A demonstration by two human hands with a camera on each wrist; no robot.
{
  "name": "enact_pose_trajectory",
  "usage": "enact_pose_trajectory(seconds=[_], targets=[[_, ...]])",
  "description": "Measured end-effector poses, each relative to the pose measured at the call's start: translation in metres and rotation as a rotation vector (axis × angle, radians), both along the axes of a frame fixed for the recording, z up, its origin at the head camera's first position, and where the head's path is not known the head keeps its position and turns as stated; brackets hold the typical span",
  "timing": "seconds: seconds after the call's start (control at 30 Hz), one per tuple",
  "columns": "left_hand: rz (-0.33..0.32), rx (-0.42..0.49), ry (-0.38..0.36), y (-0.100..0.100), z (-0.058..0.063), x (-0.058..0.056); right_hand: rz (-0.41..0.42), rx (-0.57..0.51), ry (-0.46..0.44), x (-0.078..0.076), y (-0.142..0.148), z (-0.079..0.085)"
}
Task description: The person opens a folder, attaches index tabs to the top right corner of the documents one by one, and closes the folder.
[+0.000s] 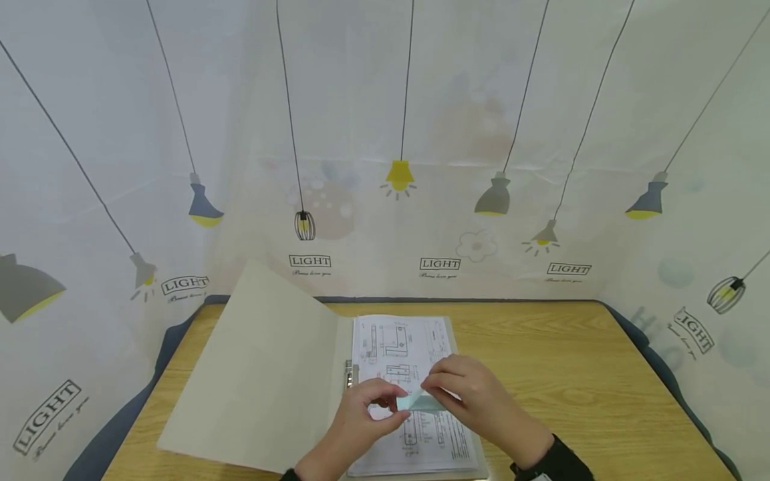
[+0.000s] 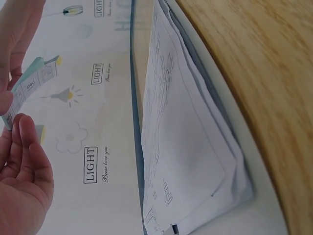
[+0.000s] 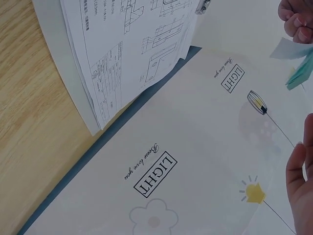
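A small pale teal sticky note pad point(image 1: 428, 403) is held up between both hands, above the printed drawings point(image 1: 385, 337) in an open folder point(image 1: 283, 374). My left hand point(image 1: 361, 414) pinches its left end between thumb and fingers. From the right, my right hand point(image 1: 475, 394) pinches at the pad's upper edge, where a lighter corner stands up. In the left wrist view the pad's printed back point(image 2: 30, 89) shows between the two hands. A pale sheet point(image 3: 287, 49) sticks out from the teal layers in the right wrist view; the right fingertips' contact is out of frame there.
The folder's cover lies raised to the left, with a metal clip point(image 1: 349, 374) at the spine. Folder and papers rest on a wooden table point(image 1: 571, 374). Behind stands a wall covering point(image 1: 361, 133) printed with lamps.
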State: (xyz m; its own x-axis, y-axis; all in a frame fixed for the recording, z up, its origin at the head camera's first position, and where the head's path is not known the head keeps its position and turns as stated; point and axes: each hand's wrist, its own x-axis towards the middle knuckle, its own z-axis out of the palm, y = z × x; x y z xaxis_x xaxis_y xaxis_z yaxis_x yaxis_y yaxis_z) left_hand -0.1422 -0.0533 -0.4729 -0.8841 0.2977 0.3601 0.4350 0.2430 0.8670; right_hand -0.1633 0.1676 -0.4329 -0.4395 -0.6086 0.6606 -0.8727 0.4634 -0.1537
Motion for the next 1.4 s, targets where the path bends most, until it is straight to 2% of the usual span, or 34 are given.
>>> enact_pose_trajectory(seconds=[0.1,0.2,0.4,0.47,0.63,0.8,1.0,1.13,1.27,1.4], targets=[[-0.01,0.006,0.003,0.0,-0.008,-0.003,-0.024,-0.003,-0.003,0.001,-0.001,0.0],[-0.016,0.007,0.007,0.0,-0.009,-0.003,-0.045,-0.012,-0.024,0.002,-0.001,0.0],[-0.029,-0.006,-0.015,0.001,0.008,0.004,-0.093,-0.053,-0.103,0.004,-0.003,0.002],[-0.027,-0.01,-0.032,0.002,0.01,0.005,-0.105,-0.066,-0.113,0.004,-0.004,0.003],[-0.01,-0.007,-0.054,0.001,-0.004,0.0,-0.121,-0.083,-0.124,0.006,-0.004,0.003],[-0.031,0.027,-0.045,-0.001,-0.014,-0.004,-0.118,-0.104,-0.146,0.006,-0.003,0.001],[-0.021,0.015,-0.052,-0.003,-0.014,-0.004,-0.113,-0.145,-0.2,0.005,0.0,0.001],[-0.015,0.004,-0.064,-0.004,-0.013,-0.005,-0.142,-0.173,-0.206,0.005,0.002,0.003],[-0.017,0.003,-0.053,-0.005,-0.013,-0.005,-0.146,-0.18,-0.207,0.005,0.003,0.002],[-0.021,0.003,-0.074,-0.005,-0.012,-0.004,-0.147,-0.183,-0.21,0.004,0.004,0.002]])
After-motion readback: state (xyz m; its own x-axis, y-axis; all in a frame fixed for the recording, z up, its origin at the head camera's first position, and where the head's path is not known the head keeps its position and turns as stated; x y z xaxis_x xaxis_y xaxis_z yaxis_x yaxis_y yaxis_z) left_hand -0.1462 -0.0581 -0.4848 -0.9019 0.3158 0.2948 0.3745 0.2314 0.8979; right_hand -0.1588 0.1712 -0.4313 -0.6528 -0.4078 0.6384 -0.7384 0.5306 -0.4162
